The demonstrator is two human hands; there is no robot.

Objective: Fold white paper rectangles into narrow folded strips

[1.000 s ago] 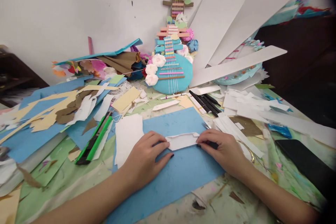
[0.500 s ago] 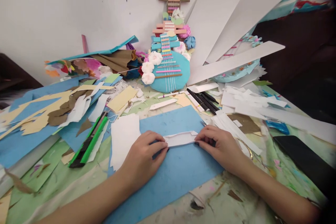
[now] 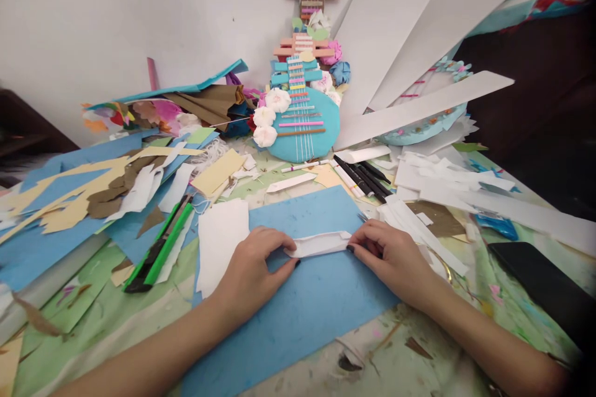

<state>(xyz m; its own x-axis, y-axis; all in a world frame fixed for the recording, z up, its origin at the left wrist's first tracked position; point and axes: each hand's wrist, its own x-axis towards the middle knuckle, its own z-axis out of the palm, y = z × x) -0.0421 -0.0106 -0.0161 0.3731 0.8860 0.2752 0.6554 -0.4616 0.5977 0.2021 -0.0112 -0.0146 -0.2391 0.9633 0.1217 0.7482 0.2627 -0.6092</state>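
Observation:
A folded white paper strip [image 3: 323,244] lies lengthwise over a blue sheet [image 3: 326,304], with its upper edge creased and raised. My left hand [image 3: 256,263] has its index finger and thumb around the strip's left end, and the two fingertips sit slightly apart there. At the other end, my right hand [image 3: 388,254] pinches the strip between thumb and fingers. Metal scissor-like tips poke out just behind the right hand, mostly hidden. Beside my left hand rests a stack of white paper pieces [image 3: 222,236].
A green utility knife [image 3: 161,248] lies to the left near paper scraps [image 3: 84,198]. Black markers [image 3: 358,177] sit behind the blue sheet, and a dark phone [image 3: 540,279] is at right. A turquoise paper guitar [image 3: 305,127] leans against the wall beside white boards [image 3: 384,37].
My left thumb has parted a little from the index finger, showing more of the strip's left end. The right hand keeps its pinch. The whole view has shifted slightly.

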